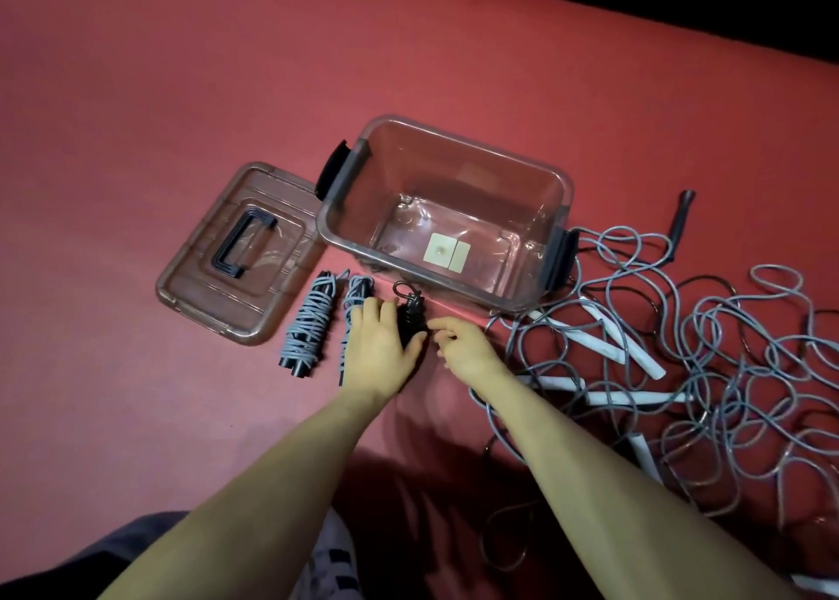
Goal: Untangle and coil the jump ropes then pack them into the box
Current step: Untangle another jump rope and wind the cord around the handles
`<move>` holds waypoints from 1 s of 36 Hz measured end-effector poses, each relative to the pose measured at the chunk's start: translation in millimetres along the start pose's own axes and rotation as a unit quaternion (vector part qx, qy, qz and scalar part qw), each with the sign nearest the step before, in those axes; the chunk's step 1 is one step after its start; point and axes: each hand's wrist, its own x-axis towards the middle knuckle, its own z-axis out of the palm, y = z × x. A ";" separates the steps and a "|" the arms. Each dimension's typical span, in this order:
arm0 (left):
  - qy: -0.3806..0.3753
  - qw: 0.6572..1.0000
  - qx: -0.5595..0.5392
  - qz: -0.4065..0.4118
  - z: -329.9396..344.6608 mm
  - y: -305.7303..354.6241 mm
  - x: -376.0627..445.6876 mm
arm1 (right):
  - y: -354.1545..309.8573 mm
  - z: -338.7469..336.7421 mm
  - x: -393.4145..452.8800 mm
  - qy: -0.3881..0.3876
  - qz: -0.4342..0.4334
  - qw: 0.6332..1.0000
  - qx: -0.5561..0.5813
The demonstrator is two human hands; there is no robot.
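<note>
Red floor, dark strip, my lap.

I'm over a red floor, matte, plain colour, filling almost the whole view. A black strip cuts across the top right corner, running diagonally down toward the right edge; can't tell what it is. Bottom left, dark grey fabric of my clothing, blurred. Next to it at the bottom centre, a patch of white cloth with dark blocks printed on it, partly hidden, pattern unreadable. My shadow darkens the red near the bottom middle, soft-edged.
</note>
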 end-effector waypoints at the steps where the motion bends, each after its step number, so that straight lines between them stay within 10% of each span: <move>1: 0.010 1.000 -0.010 0.000 -0.6 2.9 -3.5 | 2.0 -3.6 -4.0 0.017 -0.003 1.000 0.005; 20: -0.126 0.971 -0.104 0.177 39.7 143.5 -16.5 | 64.9 -138.7 -72.7 0.376 -0.036 0.909 -0.173; 29: -0.214 0.948 0.015 0.234 79.8 189.1 21.4 | 79.6 -164.7 -50.7 0.256 0.040 0.957 -0.129; 36: -0.118 0.952 0.094 0.268 66.6 201.5 20.3 | 78.9 -181.3 -67.8 0.338 -0.068 0.931 -0.122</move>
